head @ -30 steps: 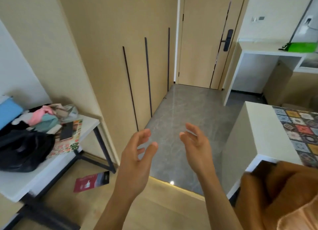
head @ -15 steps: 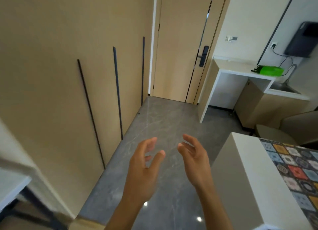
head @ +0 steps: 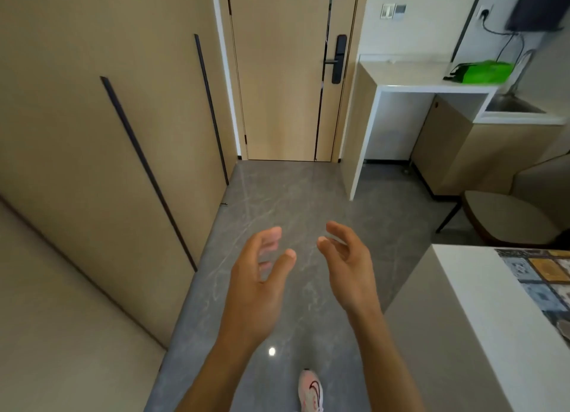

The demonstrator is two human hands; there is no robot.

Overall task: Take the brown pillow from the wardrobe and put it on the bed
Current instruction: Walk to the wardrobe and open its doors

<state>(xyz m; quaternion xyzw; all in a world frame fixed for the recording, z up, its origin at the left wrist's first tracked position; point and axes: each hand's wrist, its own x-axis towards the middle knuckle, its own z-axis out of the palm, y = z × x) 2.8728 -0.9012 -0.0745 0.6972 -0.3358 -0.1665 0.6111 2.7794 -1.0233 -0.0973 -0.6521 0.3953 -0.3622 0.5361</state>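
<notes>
The beige wardrobe (head: pixel 92 164) fills the left side, its doors closed, with long black vertical handles (head: pixel 148 171). My left hand (head: pixel 259 276) and my right hand (head: pixel 348 266) hover in front of me over the grey floor, palms facing each other, fingers spread, holding nothing. Both hands are to the right of the wardrobe doors and apart from them. No brown pillow and no bed are in view.
A closed beige door (head: pixel 283 72) with a black lock stands straight ahead. A white counter (head: pixel 416 72) with a green bag (head: pixel 481 72) and a sink is at the right. A chair (head: pixel 509 217) and a white table with a patterned mat (head: pixel 481 303) are near right. My shoe (head: pixel 311 390) shows below.
The view has moved forward along the wardrobe; the side table with clothes and the brown fabric at lower right have left the frame. Both hands stay open in front.
</notes>
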